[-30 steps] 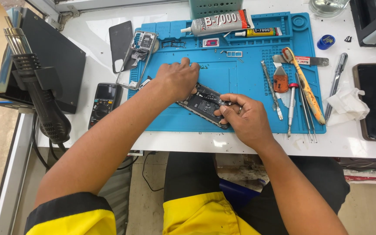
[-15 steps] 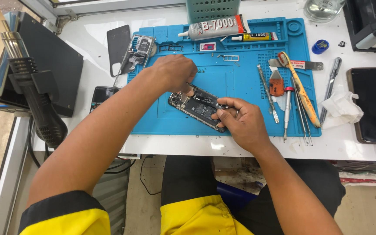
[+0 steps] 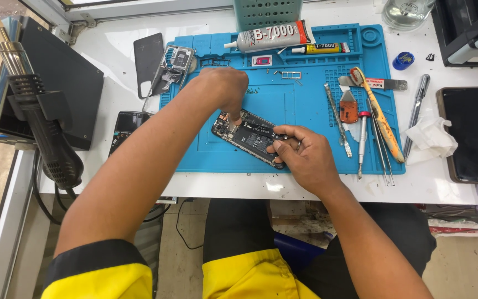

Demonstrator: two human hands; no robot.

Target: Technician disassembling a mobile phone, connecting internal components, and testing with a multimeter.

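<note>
A white bench (image 3: pixel 316 191) carries a blue work mat (image 3: pixel 305 111), a dark phone (image 3: pixel 474 133), a crumpled tissue (image 3: pixel 430 138), a pen-shaped tool (image 3: pixel 416 113) — and a black box (image 3: pixel 65 83) at the far left.

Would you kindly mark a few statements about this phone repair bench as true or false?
1. The opened phone lies on the blue mat. True.
2. The left hand holds the heat gun. False: it reaches down onto the opened phone; the heat gun sits apart at the left.
3. The right hand grips the phone's near end. True.
4. The glue tube lies on the floor. False: it lies at the mat's far edge.
</note>
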